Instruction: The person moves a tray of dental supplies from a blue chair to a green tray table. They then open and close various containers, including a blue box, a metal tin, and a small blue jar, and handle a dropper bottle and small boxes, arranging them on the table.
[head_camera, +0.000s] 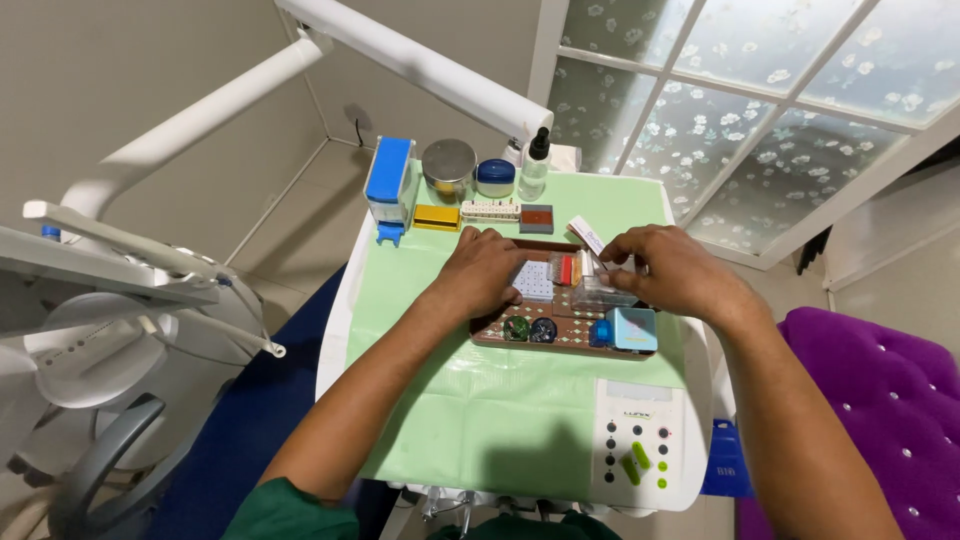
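A brown compartment tray (500, 340) lies on a green-covered dental tray table (470, 400). My left hand (485, 270) rests on the tray's left part, fingers curled, beside a white perforated block (533, 281). My right hand (670, 268) hovers over the tray's right part and pinches a small white flat packet (587, 235) above a clear plastic box (600, 295). A light blue box (632, 328), a small blue item (600, 333) and two round dark pieces (530, 329) sit along the tray's near edge.
At the table's far edge stand a blue-and-white dispenser (388, 185), a metal-lidded jar (449, 168), a blue-lidded jar (495, 177), a small bottle (536, 165), a yellow box (437, 217) and a brown block (536, 218). A control panel (638, 440) sits at near right. A purple seat (880, 400) is right.
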